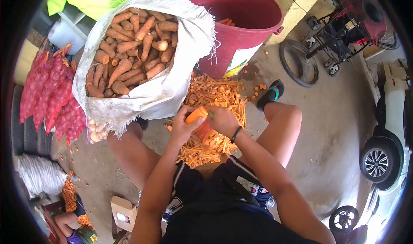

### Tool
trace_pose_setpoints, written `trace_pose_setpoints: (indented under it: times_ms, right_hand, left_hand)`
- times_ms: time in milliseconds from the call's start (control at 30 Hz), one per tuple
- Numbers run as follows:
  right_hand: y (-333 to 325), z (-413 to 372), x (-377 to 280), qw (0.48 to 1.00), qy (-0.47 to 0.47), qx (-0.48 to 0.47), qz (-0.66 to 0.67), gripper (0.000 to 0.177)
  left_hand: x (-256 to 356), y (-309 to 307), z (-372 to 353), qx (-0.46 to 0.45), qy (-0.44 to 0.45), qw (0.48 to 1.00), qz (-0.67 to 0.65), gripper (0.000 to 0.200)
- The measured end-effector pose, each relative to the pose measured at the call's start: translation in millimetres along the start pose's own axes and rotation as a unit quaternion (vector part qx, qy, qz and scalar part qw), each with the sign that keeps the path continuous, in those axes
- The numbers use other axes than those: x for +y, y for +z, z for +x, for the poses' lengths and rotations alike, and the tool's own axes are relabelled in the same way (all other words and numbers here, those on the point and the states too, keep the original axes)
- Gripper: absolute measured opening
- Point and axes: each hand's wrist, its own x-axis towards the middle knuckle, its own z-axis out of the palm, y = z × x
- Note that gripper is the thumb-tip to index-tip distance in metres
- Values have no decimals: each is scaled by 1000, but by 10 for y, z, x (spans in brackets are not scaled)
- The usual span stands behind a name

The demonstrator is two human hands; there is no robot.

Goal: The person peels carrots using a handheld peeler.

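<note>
My left hand is wrapped round a peeled, bright orange carrot, held between my knees. Close on its right, my right hand is closed on a small tool with a green part; most of it is hidden by the fingers, so its exact kind does not show. Below both hands a heap of carrot peelings spreads across the floor, with something reddish partly showing in it. A white woven sack, its mouth rolled open, holds many unpeeled carrots just beyond my left hand.
A large maroon tub with some peeled carrots inside stands beyond the heap. Red mesh bags lean at the left. At the right are a pedestal fan, a tyre and a parked car. Another person's leg shows lower left.
</note>
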Motion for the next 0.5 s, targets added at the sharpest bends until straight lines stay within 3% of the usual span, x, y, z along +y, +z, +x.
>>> trace_pose_setpoints:
  times_ms: [67, 167, 267, 367, 500]
  right_hand:
    - [93, 138, 339, 990, 55, -110, -74, 30]
    - [162, 159, 413, 970, 102, -202, -88, 33]
    - [222, 115, 477, 974, 65, -193, -102, 35]
    - [77, 135, 466, 974, 88, -189, -93, 35]
    - [-55, 92, 334, 995, 61, -72, -29, 29]
  left_hand:
    - [116, 22, -17, -35, 9, 999, -1, 34]
    - [107, 9, 0, -47, 4, 999, -19, 35]
    - [94, -89, 88, -36, -12, 999, 40, 35]
    - [519, -65, 20, 3, -18, 948, -316, 35]
    - [368, -281, 21, -70, -77, 972, -211, 39]
